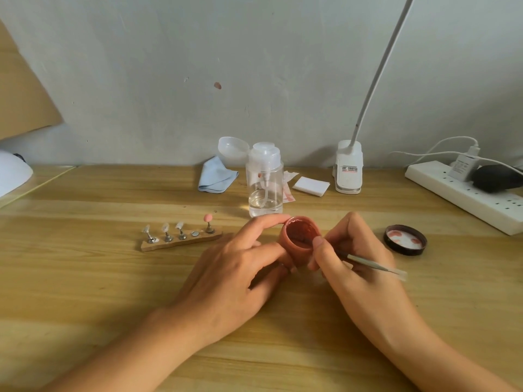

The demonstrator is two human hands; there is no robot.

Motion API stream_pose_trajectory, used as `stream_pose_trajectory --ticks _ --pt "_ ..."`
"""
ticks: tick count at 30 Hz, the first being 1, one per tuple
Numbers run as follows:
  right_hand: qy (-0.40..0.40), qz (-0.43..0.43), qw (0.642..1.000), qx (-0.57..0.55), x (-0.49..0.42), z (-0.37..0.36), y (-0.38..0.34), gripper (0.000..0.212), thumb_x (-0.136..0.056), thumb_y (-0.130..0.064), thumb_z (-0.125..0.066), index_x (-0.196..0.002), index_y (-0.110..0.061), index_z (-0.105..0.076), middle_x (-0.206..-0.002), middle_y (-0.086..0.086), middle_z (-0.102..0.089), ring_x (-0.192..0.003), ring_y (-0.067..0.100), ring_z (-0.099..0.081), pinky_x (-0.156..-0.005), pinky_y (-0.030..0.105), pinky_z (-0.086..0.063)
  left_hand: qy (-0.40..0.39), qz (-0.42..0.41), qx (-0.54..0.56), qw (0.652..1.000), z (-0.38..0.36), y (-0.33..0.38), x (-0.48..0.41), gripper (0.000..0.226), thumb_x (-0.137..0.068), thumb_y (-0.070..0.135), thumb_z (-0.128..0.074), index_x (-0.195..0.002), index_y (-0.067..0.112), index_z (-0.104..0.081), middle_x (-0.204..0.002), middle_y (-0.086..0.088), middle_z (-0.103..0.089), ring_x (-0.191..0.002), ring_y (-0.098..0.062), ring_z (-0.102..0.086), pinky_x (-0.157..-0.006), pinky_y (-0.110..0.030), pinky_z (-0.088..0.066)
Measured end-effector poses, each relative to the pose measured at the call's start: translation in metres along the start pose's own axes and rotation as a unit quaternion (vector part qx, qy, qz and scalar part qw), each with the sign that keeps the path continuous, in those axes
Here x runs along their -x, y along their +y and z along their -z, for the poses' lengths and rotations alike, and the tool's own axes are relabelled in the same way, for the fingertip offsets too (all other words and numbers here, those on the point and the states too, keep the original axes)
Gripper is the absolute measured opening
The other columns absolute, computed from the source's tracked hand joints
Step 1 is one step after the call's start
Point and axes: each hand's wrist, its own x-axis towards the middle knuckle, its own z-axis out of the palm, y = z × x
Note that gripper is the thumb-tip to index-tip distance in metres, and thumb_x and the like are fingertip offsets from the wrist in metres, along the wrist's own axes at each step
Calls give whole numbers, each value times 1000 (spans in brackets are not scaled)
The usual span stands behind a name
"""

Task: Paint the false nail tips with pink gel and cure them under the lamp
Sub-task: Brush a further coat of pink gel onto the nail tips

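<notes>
**On a wooden table, two bare hands meet over a small open jar of pink gel**

Between the two sets of fingertips, a small round pink gel jar (297, 239) sits tilted, its open mouth turned towards the viewer. The left hand (240, 270) pinches it: the forefinger curls over the far rim and the thumb presses the near side, with the other fingers loosely bent beneath. The right hand (353, 261) pinches a thin metal-handled brush (375, 264) between thumb and forefinger. The brush tip is inside the jar's mouth, and the handle slants back across the right knuckles.

Just left of the left forefinger lies a narrow wooden strip holder (181, 242) with small metal stands. Three stands carry clear false nail tips (165, 227). The stand nearest the fingers carries one pink-coated nail tip (208, 217).

Right of the right fingers, a dark round jar lid (405, 240) lies upside down, its white lining smeared pink. Beyond the fingertips stands a clear plastic pump bottle (264, 182) holding a little clear liquid. A folded pale blue cloth (216, 175) lies to its left and a white square pad (310, 185) to its right. Further right are the white clip base of a desk lamp (348, 168) and a white power strip (464, 193). Far left of the left hand, at the frame's edge, part of a white domed curing lamp (12, 174) shows.
</notes>
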Motion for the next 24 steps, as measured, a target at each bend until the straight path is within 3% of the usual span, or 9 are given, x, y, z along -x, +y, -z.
stream_pose_trajectory --ticks 5,9,12,15,20,22,24 --pt "-2 4 1000 13 0 0 1 16 -90 -16 -63 -81 -9 -52 -70 1 -69 -62 19 -61 -62 38 -48 5 3 -1 1000 0 0 1 14 -90 21 -71 -95 34 -69 -148 25 -38 -95 -8 -66 -85 -38 -53" --pt "-4 4 1000 5 0 0 3 15 -92 -18 -63 -83 -11 -52 -72 -3 -71 -65 9 -63 -62 23 -47 4 9 -4 1000 1 0 0 12 -90 24 -70 -94 35 -68 -148 26 -38 -98 -5 -65 -86 -37 -53" --pt "5 -2 1000 -17 -1 1 4 17 -93 -23 -61 -87 -10 -52 -78 -1 -73 -67 3 -63 -66 19 -46 7 24 -4 1000 -1 -2 0 9 -90 28 -70 -93 36 -66 -147 30 -37 -106 8 -58 -89 -32 -51" --pt "3 -5 999 -41 -1 1 2 19 -92 -24 -59 -90 -6 -53 -80 -1 -73 -72 3 -65 -70 18 -49 3 42 11 999 -2 -5 0 9 -90 28 -69 -91 36 -66 -145 35 -35 -117 18 -47 -95 -22 -43" --pt "3 -2 998 -68 0 1 -5 15 -97 -16 -55 -90 -3 -52 -80 2 -74 -79 5 -68 -74 14 -47 -7 94 51 994 -1 -9 -3 11 -89 27 -72 -90 37 -70 -143 35 -39 -128 13 -43 -99 0 -24" --pt "14 3 996 -83 1 3 -8 13 -98 -10 -53 -88 -2 -50 -79 6 -73 -80 10 -69 -76 16 -49 -7 114 70 991 0 -10 -3 14 -90 24 -72 -89 38 -71 -144 30 -41 -132 12 -39 -99 6 -12" --pt "5 3 994 -109 2 5 -10 12 -99 -6 -49 -88 -2 -48 -78 11 -72 -78 17 -69 -78 23 -53 -3 132 87 987 0 -11 -4 16 -89 25 -72 -88 40 -72 -143 24 -43 -134 10 -38 -98 6 -9"
